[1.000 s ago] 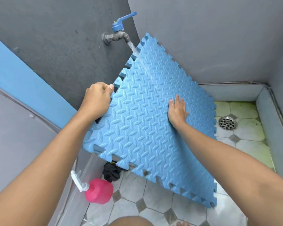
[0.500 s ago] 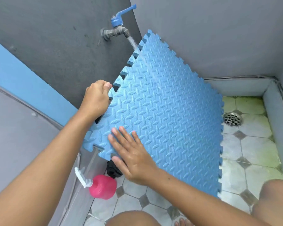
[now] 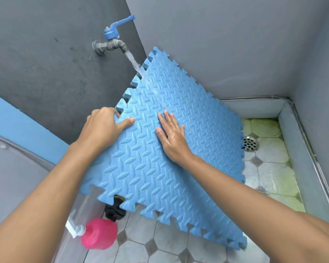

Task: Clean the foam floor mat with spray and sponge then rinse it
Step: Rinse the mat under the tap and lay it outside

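The blue foam mat (image 3: 171,149) fills the middle of the view, held tilted on one corner over the tiled floor (image 3: 160,243), its top corner under the stream from the wall tap (image 3: 112,43) at far left. Water runs down its textured face. The left hand (image 3: 104,128) clamps the toothed left edge, thumb on the front and fingers curled behind. The right hand (image 3: 171,137) lies flat and spread on the wet face, pinching nothing.

This looks like the rinse. To do it well, the flat palm should sweep downward with the flow, pushing suds toward the low corner, while the left hand turns the mat so every groove passes under the stream.

Near left on the floor lies the pink spray bottle (image 3: 99,234), with a dark cloth (image 3: 115,212) just beyond it. The drain (image 3: 251,143) sits at right.
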Available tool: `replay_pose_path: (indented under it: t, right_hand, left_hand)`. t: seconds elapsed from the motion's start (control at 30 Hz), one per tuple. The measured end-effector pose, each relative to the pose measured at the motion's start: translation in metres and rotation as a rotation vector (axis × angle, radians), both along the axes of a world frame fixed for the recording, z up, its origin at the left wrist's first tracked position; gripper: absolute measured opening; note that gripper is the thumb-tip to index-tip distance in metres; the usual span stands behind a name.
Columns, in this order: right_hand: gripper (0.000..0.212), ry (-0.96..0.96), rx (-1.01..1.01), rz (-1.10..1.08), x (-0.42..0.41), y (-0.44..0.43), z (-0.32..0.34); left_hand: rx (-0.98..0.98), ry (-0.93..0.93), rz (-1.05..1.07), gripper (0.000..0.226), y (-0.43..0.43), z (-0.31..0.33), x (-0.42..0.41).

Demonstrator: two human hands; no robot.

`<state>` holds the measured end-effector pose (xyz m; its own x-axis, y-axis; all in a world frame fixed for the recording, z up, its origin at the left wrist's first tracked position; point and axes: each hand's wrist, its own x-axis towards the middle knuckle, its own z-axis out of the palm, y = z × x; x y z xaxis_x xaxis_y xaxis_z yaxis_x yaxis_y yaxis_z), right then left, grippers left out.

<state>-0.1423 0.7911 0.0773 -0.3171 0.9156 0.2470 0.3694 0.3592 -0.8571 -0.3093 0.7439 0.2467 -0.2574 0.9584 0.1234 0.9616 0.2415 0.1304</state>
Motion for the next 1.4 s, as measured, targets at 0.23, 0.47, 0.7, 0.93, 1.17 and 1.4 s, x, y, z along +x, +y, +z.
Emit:
replay_pose_path:
  t: [0.23, 0.47, 0.7, 0.93, 1.17, 1.4]
  right_hand:
    - [0.056, 0.134, 0.026, -0.021, -0.058, 0.099, 0.079]
    - [0.095, -0.042, -0.412, -0.332, 0.029, 0.209, -0.046]
    - [0.059, -0.018, -0.416, -0.365, 0.014, 0.145, -0.052]
    - [0.055, 0.155, 0.072, -0.071, -0.077, -0.001, 0.063]
    - [0.058, -0.033, -0.052, -0.122, 0.017, -0.11, -0.103]
    - [0.067, -0.123, -0.769, -0.517, 0.099, -0.066, -0.169]
  left_hand:
    - [0.06, 0.059, -0.039, 0.056, -0.02, 0.013, -0.015]
    - [0.258, -0.004, -0.177, 0.051, -0.049, 0.012, -0.03]
    - [0.239, -0.002, -0.162, 0.043, -0.045, 0.012, -0.031]
    - [0.255, -0.125, -0.081, 0.038, -0.027, 0.023, -0.022]
    - [0.238, -0.133, -0.074, 0.041, -0.028, 0.018, -0.029]
    - [0.237, -0.159, -0.081, 0.042, -0.024, 0.017, -0.029]
